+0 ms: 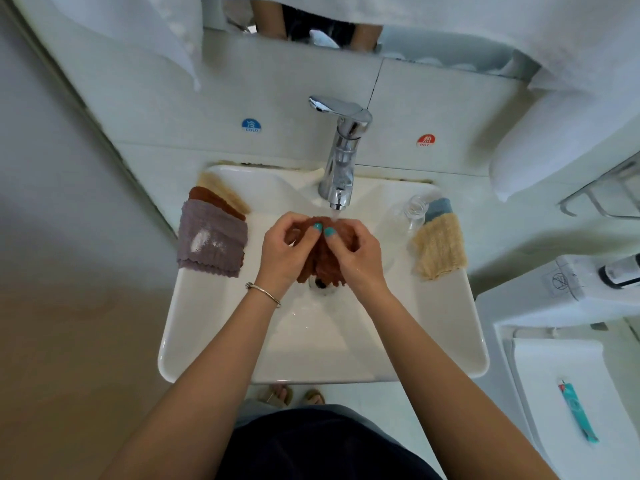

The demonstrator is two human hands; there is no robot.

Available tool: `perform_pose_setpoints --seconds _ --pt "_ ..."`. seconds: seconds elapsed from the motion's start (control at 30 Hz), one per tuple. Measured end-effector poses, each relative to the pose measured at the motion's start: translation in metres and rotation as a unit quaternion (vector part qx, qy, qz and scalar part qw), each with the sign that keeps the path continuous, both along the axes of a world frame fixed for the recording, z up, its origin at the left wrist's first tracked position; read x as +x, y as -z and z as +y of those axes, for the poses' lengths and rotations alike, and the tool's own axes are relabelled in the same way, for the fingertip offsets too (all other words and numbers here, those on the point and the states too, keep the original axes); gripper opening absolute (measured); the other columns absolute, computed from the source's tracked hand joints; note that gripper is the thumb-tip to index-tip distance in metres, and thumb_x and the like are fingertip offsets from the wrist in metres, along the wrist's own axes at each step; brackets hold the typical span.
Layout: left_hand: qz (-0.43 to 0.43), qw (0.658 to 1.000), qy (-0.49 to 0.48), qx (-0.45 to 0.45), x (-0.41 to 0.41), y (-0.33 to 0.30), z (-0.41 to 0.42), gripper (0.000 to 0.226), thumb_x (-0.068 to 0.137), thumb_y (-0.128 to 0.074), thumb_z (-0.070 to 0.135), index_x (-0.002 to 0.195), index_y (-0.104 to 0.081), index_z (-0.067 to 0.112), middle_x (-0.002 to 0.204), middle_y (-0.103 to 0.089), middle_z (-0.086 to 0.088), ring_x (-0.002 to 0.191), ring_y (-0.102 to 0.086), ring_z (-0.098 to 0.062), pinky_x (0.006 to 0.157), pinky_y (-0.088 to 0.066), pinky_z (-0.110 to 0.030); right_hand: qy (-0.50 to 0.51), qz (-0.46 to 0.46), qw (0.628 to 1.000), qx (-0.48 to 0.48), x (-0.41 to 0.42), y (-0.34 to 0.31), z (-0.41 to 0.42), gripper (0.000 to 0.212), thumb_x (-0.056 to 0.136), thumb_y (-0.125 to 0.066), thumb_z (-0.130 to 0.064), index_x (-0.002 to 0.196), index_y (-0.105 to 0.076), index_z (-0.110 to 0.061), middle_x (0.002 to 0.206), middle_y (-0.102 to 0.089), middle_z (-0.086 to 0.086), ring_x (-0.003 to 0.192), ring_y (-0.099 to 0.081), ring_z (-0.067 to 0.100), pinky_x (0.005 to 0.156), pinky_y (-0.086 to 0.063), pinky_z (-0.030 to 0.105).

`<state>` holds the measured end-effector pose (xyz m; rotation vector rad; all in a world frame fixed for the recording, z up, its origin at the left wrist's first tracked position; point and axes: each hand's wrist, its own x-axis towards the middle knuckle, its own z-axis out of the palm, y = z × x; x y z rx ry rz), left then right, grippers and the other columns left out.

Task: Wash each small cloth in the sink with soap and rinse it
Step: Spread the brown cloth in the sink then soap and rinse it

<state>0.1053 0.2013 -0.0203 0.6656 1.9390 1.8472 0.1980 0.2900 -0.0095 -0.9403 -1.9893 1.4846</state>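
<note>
Rust-brown ribbed cloth (320,258) is bunched under the chrome tap's (341,157) stream over the white basin (221,341), left hand (282,249) and right hand (356,252) both clamped on it; likely mid-task, with three folded cloths (213,233) left and two (438,244) right, status unclear.

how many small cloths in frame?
6. Three stacked on the sink's left rim: purple cloth, brown cloth, beige cloth. Two on the right rim: tan cloth, blue cloth. One rust cloth in both hands under the tap. More may be hidden.
</note>
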Motion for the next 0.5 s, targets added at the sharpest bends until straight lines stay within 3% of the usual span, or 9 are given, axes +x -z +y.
perform_pose_setpoints --seconds 0.03,0.1,0.17,0.27,0.4,0.5 --pt "-0.005 1.000 -0.017 0.012 0.001 -0.001 0.001 0.009 0.087 -0.069 0.011 0.086 -0.062 0.016 0.087 -0.067 -0.002 0.083 -0.065 -0.014 0.076 -0.053 -0.023 -0.027 -0.023 0.999 0.004 0.001 0.002 0.001 0.005 0.095 -0.061 -0.025 0.092 -0.059 -0.028 0.082 -0.064 -0.013 0.077 -0.060 0.003 0.073 -0.046 0.023" --pt "-0.013 0.999 -0.029 0.011 0.000 -0.002 0.003 0.018 0.085 -0.072 0.010 0.079 -0.056 0.018 0.077 -0.060 0.003 0.070 -0.059 -0.005 0.066 -0.049 -0.016 -0.050 -0.040 0.998 0.000 0.002 0.005 0.001 0.019 0.101 -0.049 -0.026 0.085 -0.055 -0.031 0.079 -0.060 -0.014 0.074 -0.056 0.003 0.071 -0.042 0.023" --pt "-0.005 0.999 0.004 -0.043 -0.002 0.001 0.004 0.026 0.086 -0.072 0.019 0.073 -0.049 0.018 0.069 -0.053 0.002 0.056 -0.050 -0.007 0.052 -0.044 -0.018 -0.031 -0.029 0.999 -0.002 0.001 0.005 0.002 0.022 0.104 -0.042 -0.024 0.087 -0.054 -0.032 0.084 -0.062 -0.013 0.079 -0.059 0.004 0.072 -0.046 0.021" --pt "0.035 0.989 0.037 -0.141 -0.003 0.008 0.002 0.039 0.090 -0.067 0.032 0.065 -0.040 0.018 0.059 -0.047 0.003 0.052 -0.042 -0.009 0.052 -0.037 -0.023 -0.008 -0.026 1.000 0.009 -0.004 0.002 0.004 0.021 0.104 -0.040 -0.023 0.090 -0.054 -0.031 0.088 -0.065 -0.010 0.081 -0.061 0.006 0.074 -0.049 0.021" --pt "0.050 0.988 -0.013 -0.143 0.004 0.008 0.011 0.030 0.097 -0.056 0.033 0.078 -0.043 0.013 0.062 -0.050 0.005 0.053 -0.048 -0.005 0.048 -0.036 -0.011 0.031 -0.018 0.999 -0.018 -0.007 0.004 0.000 0.018 0.104 -0.040 -0.029 0.092 -0.054 -0.029 0.082 -0.063 -0.009 0.074 -0.061 0.005 0.069 -0.051 0.025" --pt "0.030 0.990 -0.082 -0.110 0.009 0.009 0.025 0.019 0.101 -0.046 0.029 0.090 -0.041 0.014 0.069 -0.053 0.006 0.061 -0.050 -0.008 0.050 -0.036 -0.011 0.049 -0.008 0.998 -0.049 -0.010 0.011 -0.007 0.017 0.101 -0.045 -0.037 0.097 -0.057 -0.025 0.083 -0.064 -0.010 0.080 -0.062 0.008 0.077 -0.055 0.036"
